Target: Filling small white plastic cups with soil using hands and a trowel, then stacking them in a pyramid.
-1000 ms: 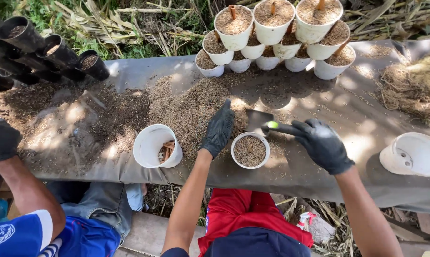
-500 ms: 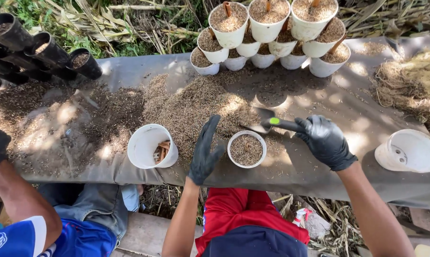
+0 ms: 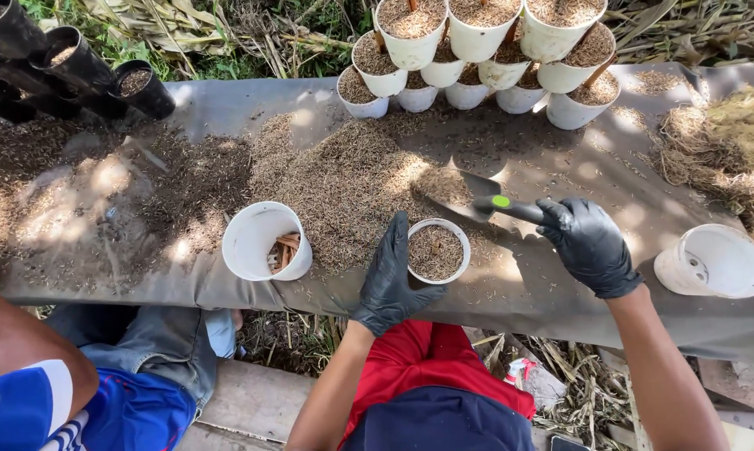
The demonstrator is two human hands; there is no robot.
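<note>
Comparing with half a second back, I see my left hand [image 3: 389, 280] has closed in from beside the small white pot [image 3: 438, 250] and now cups its near-left wall, gloved fingers curled against it. The pot sits on the near part of the table, full of brown mix almost to the rim. My right hand [image 3: 590, 246], also in a black glove, keeps its fist wrapped round the trowel [image 3: 475, 199]; the blade has swung lower and now lies in the loose heap of mix [image 3: 344, 179] just behind the pot.

The table is draped in a grey sheet [image 3: 519, 284], dappled with sun and shade. A bigger white pot [image 3: 264, 242] with a few reddish-brown sticks inside stands left of mine. An upturned white pot [image 3: 711, 260] rests at the right edge, near a clump of dry fibre [image 3: 728, 150]. Filled white pots [image 3: 477, 42] are stacked at the far side, black pots [image 3: 68, 67] at the far left. Another person's arm [image 3: 26, 342] in a blue sleeve shows at lower left. Dry stalks and grass lie beyond.
</note>
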